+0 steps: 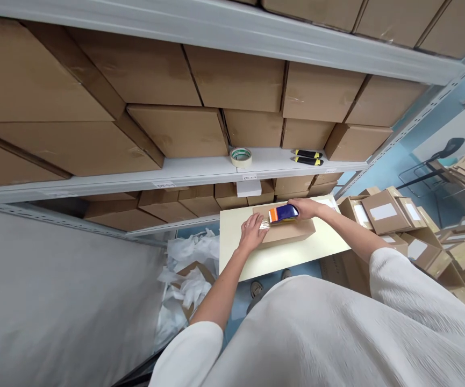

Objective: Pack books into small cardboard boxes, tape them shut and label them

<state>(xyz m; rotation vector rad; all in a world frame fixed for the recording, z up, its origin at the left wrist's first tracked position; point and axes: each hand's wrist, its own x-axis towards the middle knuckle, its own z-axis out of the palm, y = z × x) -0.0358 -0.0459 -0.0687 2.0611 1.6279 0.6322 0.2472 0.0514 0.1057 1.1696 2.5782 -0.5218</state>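
Observation:
A closed cardboard box lies on a pale cream tabletop in front of me. My right hand is wrapped round a dark blue and orange tape dispenser, held over the top of the box. My left hand rests on the left end of the box, fingers stretched out and apart, beside the dispenser's orange front. Some shiny clear tape seems to show by those fingertips, but its exact run is hard to make out.
Shelves behind the table hold rows of cardboard boxes. On the middle shelf lie a roll of tape and two yellow-black utility knives. White wrapping material covers the floor at left; labelled cartons are piled at right.

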